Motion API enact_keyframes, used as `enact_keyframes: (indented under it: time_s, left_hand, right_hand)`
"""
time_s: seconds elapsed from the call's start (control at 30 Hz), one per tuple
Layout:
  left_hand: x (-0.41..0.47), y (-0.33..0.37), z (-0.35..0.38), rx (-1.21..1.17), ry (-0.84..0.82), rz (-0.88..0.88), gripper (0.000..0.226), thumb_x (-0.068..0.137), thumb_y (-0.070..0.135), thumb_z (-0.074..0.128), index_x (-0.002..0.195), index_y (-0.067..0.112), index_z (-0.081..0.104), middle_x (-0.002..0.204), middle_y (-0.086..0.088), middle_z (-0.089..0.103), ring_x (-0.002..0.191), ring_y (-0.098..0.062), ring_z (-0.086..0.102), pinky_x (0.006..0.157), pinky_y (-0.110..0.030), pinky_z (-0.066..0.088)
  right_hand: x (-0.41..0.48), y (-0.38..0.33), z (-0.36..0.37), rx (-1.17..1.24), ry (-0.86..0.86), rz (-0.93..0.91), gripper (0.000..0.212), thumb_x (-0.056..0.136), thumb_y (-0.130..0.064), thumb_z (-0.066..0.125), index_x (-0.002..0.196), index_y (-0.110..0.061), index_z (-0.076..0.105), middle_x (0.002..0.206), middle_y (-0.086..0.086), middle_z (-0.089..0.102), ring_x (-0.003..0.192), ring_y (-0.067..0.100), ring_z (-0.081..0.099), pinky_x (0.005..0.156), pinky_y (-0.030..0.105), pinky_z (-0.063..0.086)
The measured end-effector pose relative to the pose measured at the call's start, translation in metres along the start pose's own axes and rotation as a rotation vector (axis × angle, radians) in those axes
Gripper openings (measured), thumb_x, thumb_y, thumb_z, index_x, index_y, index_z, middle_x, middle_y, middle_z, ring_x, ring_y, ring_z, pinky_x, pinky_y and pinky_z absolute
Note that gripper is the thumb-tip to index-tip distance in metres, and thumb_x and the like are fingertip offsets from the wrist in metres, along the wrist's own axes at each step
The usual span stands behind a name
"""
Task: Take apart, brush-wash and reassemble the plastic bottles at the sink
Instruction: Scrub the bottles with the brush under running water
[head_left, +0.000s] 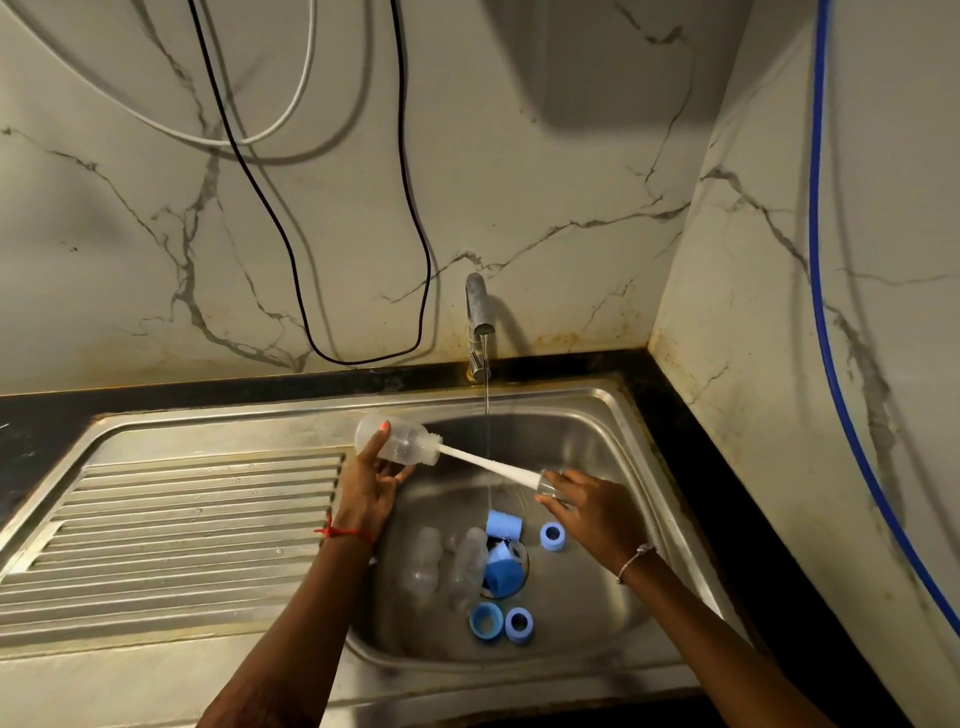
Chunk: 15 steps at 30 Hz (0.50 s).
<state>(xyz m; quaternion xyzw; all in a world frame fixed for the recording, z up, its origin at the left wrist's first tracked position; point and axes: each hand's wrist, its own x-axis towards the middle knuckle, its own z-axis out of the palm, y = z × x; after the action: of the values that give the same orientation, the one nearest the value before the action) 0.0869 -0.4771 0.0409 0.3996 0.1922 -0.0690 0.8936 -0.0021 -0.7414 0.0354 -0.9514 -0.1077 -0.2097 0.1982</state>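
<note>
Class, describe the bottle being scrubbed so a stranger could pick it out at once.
Find the steel sink under the running tap. Over its left rim the left hand holds a clear bottle sideways. Unlike the two bottles lying in the basin, it has a white brush in its mouth.

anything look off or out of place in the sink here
Mostly normal mid-wash clutter. A blue cap and a clear bottle lie over the drain while the tap runs, which might slow draining. Nothing looks spilled or broken.
</note>
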Motion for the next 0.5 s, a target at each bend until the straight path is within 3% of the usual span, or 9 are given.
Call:
enact_keyframes:
  time_s: [0.07, 0.2, 0.27, 0.37, 0.5]
  left_hand:
    - [0.002, 0.001, 0.005, 0.027, 0.007, 0.013, 0.078, 0.069, 0.026, 0.077, 0.136, 0.008, 0.041, 0.128, -0.017, 0.054, 0.118, -0.035, 0.054, 0.094, -0.05, 0.049]
    - [0.011, 0.001, 0.005, 0.075, 0.065, 0.047, 0.064, 0.084, 0.02, 0.068, 0.138, 0.007, 0.036, 0.118, -0.013, 0.056, 0.119, -0.033, 0.051, 0.1, -0.05, 0.045]
    - [0.013, 0.001, 0.005, 0.115, 0.093, 0.056, 0.063, 0.085, 0.021, 0.067, 0.139, 0.007, 0.036, 0.115, -0.01, 0.055, 0.119, -0.033, 0.05, 0.102, -0.049, 0.043]
    - [0.014, 0.002, 0.003, 0.084, 0.126, 0.026, 0.067, 0.085, 0.023, 0.067, 0.141, 0.007, 0.033, 0.131, -0.015, 0.047, 0.122, -0.035, 0.048, 0.098, -0.046, 0.046]
    - [0.012, -0.001, 0.004, 0.046, 0.083, 0.033, 0.063, 0.084, 0.022, 0.067, 0.137, 0.009, 0.036, 0.133, -0.016, 0.047, 0.121, -0.034, 0.05, 0.087, -0.043, 0.051]
  right_hand:
    - [-0.003, -0.003, 0.001, 0.021, -0.027, 0.037, 0.031, 0.073, -0.033, 0.068, 0.095, -0.01, 0.073, 0.074, 0.0, 0.068, 0.054, 0.015, 0.064, 0.045, 0.017, 0.048]
    - [-0.003, -0.002, -0.003, 0.205, -0.149, 0.232, 0.039, 0.082, -0.033, 0.069, 0.114, -0.011, 0.067, 0.103, 0.004, 0.071, 0.093, 0.018, 0.065, 0.076, 0.023, 0.049]
    - [-0.002, 0.001, -0.008, 0.276, -0.224, 0.292, 0.042, 0.081, -0.033, 0.071, 0.116, -0.011, 0.066, 0.112, 0.003, 0.068, 0.102, 0.015, 0.063, 0.083, 0.022, 0.048]
    - [0.001, 0.0, -0.015, 0.367, -0.276, 0.31, 0.042, 0.079, -0.028, 0.074, 0.115, -0.008, 0.066, 0.114, 0.004, 0.068, 0.103, 0.013, 0.063, 0.085, 0.022, 0.049]
    - [0.006, -0.008, -0.016, 0.392, -0.2, 0.366, 0.039, 0.078, -0.028, 0.075, 0.111, -0.008, 0.068, 0.101, 0.006, 0.072, 0.09, 0.017, 0.066, 0.079, 0.028, 0.052]
